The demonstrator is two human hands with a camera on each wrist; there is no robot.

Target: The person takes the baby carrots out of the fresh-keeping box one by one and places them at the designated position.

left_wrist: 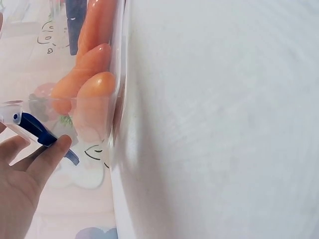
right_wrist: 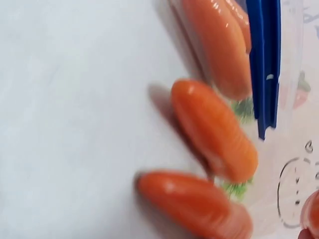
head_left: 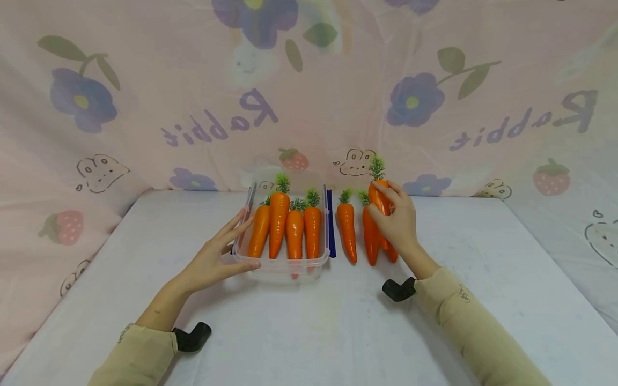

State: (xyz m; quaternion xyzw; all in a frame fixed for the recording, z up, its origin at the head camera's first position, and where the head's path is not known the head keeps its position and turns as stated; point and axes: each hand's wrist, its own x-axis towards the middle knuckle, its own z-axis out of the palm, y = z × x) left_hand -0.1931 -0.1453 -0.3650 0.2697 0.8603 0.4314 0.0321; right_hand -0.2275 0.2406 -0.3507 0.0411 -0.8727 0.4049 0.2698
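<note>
A clear plastic box [head_left: 318, 262] with blue side clips holds several orange carrots [head_left: 294, 230] with green tops. My left hand [head_left: 212, 260] spreads around its left front corner, the thumb along the front rim and the other fingers along the left side. In the left wrist view, a fingertip lies at the blue clip [left_wrist: 37, 130]. My right hand [head_left: 398, 214] pinches a carrot [head_left: 379, 194] between thumb and fingers, its green top pointing up, above other carrots. In the right wrist view, only a bit of that carrot [right_wrist: 314, 214] shows at the right edge.
Right of the box, a loose carrot [head_left: 346, 230] lies on the white table [head_left: 309, 332], with more carrots [head_left: 370, 241] partly hidden below my right hand. A blue clip [head_left: 330, 225] hangs on the box's right side. Behind stands a pink patterned cloth [head_left: 309, 107].
</note>
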